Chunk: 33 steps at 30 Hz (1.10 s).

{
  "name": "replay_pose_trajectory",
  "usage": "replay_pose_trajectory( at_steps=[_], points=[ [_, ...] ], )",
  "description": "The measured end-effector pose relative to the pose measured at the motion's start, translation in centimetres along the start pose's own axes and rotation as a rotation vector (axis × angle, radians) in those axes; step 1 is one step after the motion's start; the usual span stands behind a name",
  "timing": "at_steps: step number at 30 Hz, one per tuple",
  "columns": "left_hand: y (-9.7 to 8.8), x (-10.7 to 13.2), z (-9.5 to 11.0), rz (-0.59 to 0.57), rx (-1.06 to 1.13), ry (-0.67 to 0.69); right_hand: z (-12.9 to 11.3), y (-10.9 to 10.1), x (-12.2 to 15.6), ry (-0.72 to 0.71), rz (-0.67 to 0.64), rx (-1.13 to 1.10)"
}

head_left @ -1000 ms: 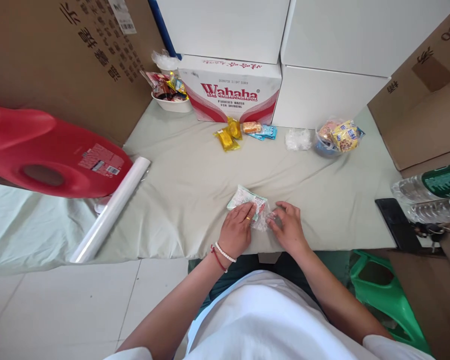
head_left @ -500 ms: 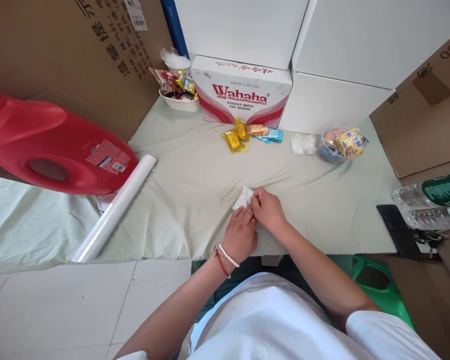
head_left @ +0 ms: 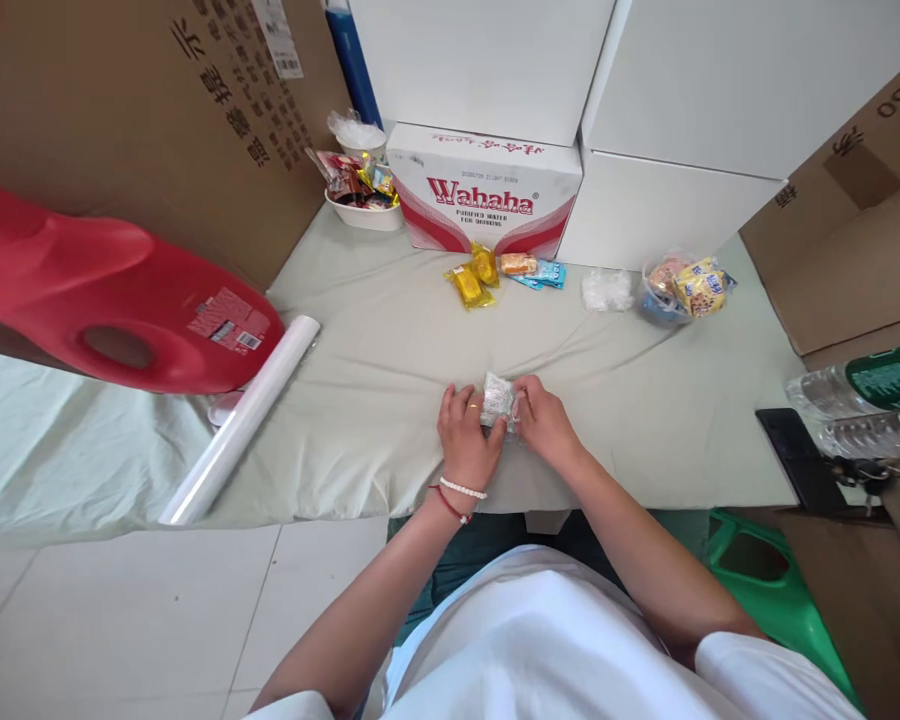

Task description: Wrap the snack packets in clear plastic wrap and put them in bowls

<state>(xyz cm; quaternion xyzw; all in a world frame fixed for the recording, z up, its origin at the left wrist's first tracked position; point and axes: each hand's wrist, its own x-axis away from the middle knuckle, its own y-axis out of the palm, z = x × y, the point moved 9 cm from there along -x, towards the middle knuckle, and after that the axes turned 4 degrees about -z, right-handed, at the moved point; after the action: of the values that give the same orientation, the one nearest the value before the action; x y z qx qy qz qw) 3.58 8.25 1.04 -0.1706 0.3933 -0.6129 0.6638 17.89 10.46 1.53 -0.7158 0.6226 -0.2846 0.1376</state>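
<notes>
A small whitish, crinkled packet (head_left: 499, 396) lies on the cloth-covered table between my hands. Its exact kind is unclear; a clear, film-like edge shows near its lower right. My right hand (head_left: 546, 420) is closed, pinching the packet's right edge between thumb and fingers. To the left of the packet rests my left hand (head_left: 471, 440), its fingers apart on the cloth and its thumb against the packet's lower edge. Part of the packet's lower side is hidden by that thumb.
Yellow-wrapped snacks (head_left: 471, 284), blue sachets (head_left: 546, 273), a clear crumpled wrapper (head_left: 607, 290) and a snack tub (head_left: 664, 305) lie farther back. A Wahaha carton (head_left: 487, 190) stands behind. Left are a film roll (head_left: 244, 420) and a red jug (head_left: 165, 300); right, a phone (head_left: 799, 460) and bottles (head_left: 885, 380).
My left hand has slid left off the packet and its fingers have spread, so more of the packet shows. My right hand has shifted slightly right, still at the packet's edge.
</notes>
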Motion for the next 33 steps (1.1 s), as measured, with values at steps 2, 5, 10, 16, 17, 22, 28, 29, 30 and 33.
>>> replay_pose_trajectory(
  at_steps=[2, 5, 10, 16, 17, 22, 28, 29, 30, 33],
  points=[
    [-0.6, 0.8, 1.6, 0.067, 0.030, 0.059, 1.5, -0.5, 0.9, 0.055, 0.021, -0.358],
    [-1.2, 1.9, 5.0, 0.085, 0.072, 0.246, 2.6, -0.9, 2.7, 0.075, -0.001, -0.723],
    [0.5, 4.1, 10.6, -0.150, 0.153, 0.574, 4.4, -2.5, 5.7, 0.088, 0.031, -0.746],
    [-0.6, 5.7, 10.3, -0.370, 0.275, 0.648, 8.9, -6.3, 8.5, 0.061, 0.122, -0.606],
    [-1.5, 5.6, 8.8, -0.335, 0.221, 0.620, 10.1, -8.3, 8.8, 0.070, 0.176, -0.582],
    [-6.4, 5.5, -0.8, -0.155, -0.086, 0.419, 13.6, -25.9, 8.5, 0.039, 0.694, -0.527],
    [-6.8, 7.2, -2.2, -0.023, -0.293, 0.506, 9.7, -44.7, -2.2, 0.084, 0.908, -0.161],
    [-6.7, 7.4, -1.8, 0.012, -0.332, 0.517, 8.8, -45.9, -4.9, 0.096, 0.862, -0.076],
    [-6.6, 7.4, -1.5, 0.037, -0.361, 0.519, 8.1, -46.5, -7.4, 0.131, 0.815, 0.024],
    [-6.5, 7.6, -1.1, 0.058, -0.382, 0.537, 7.7, -45.5, -13.0, 0.279, 0.678, 0.400]
  ],
)
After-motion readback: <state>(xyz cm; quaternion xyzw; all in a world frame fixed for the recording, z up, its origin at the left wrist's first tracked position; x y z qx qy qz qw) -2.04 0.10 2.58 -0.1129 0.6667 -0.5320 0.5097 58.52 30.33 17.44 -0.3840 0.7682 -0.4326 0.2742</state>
